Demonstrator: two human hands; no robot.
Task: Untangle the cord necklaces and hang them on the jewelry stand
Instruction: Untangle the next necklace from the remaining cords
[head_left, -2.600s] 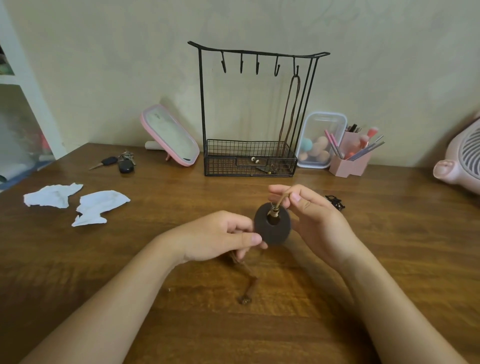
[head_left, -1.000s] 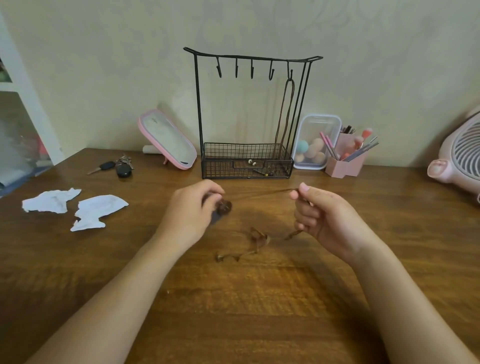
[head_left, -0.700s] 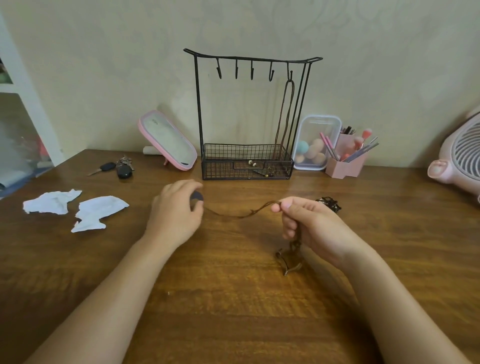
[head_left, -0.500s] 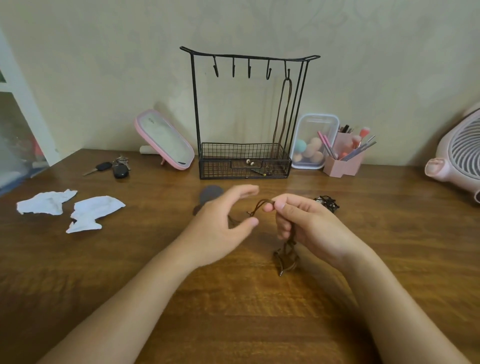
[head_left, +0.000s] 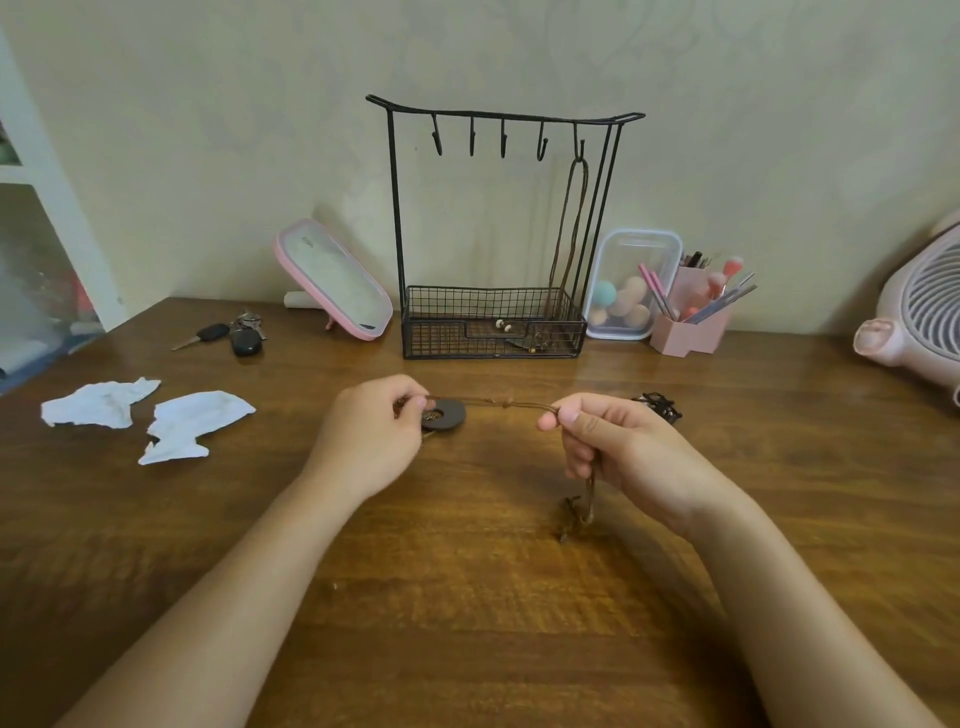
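A brown cord necklace (head_left: 506, 402) is stretched taut between my hands above the table. My left hand (head_left: 371, 434) pinches the cord right beside its dark round pendant (head_left: 447, 414). My right hand (head_left: 610, 441) grips the other end, and the rest of the cord dangles from it in a small knotted bunch (head_left: 574, 512) touching the wood. The black wire jewelry stand (head_left: 501, 234) stands at the back, with one brown cord necklace (head_left: 569, 234) hanging from its rightmost hook. A small dark tangle of cord (head_left: 660, 405) lies just behind my right hand.
Two crumpled white tissues (head_left: 150, 415) lie at the left, keys (head_left: 236, 332) behind them. A pink mirror (head_left: 335, 280) leans left of the stand; a clear box of sponges (head_left: 631, 286), a pink brush holder (head_left: 693, 322) and a pink fan (head_left: 919, 312) sit right.
My left hand let the pendant down, reached to the cord by my right hand, then drew left again. The cord now runs straight between both hands.
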